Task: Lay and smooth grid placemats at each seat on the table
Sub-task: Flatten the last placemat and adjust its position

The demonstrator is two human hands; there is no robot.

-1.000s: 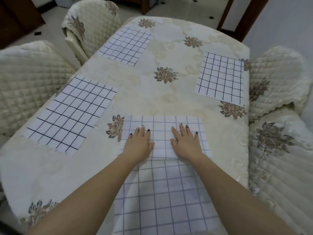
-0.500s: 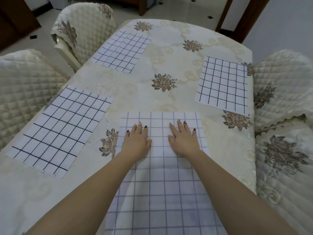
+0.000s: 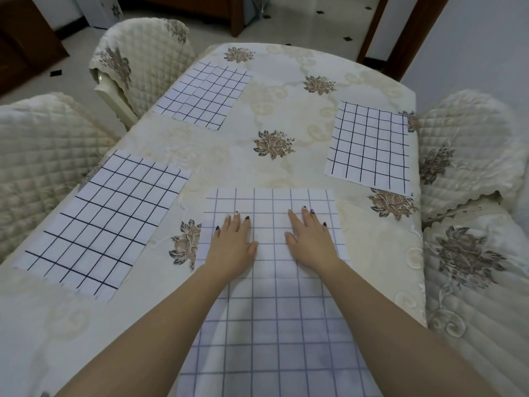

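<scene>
A white placemat with a pale blue grid (image 3: 269, 310) lies lengthwise in front of me on the floral tablecloth (image 3: 286, 90). My left hand (image 3: 232, 242) and my right hand (image 3: 310, 239) press flat on its far half, palms down, fingers spread, a hand's width apart. Both hands hold nothing. Three more grid placemats lie flat at other seats: near left placemat (image 3: 106, 222), far left placemat (image 3: 204, 96), right placemat (image 3: 369, 147).
Quilted cream chairs surround the table: near left chair (image 3: 40, 156), far left chair (image 3: 140, 58), right chair (image 3: 469, 150), and a covered seat at near right (image 3: 481, 296). Dark wooden furniture and door posts stand beyond on the tiled floor.
The fold across the near placemat is gone and the cloth lies flat. Both hands have slid forward over it and moved slightly apart.
</scene>
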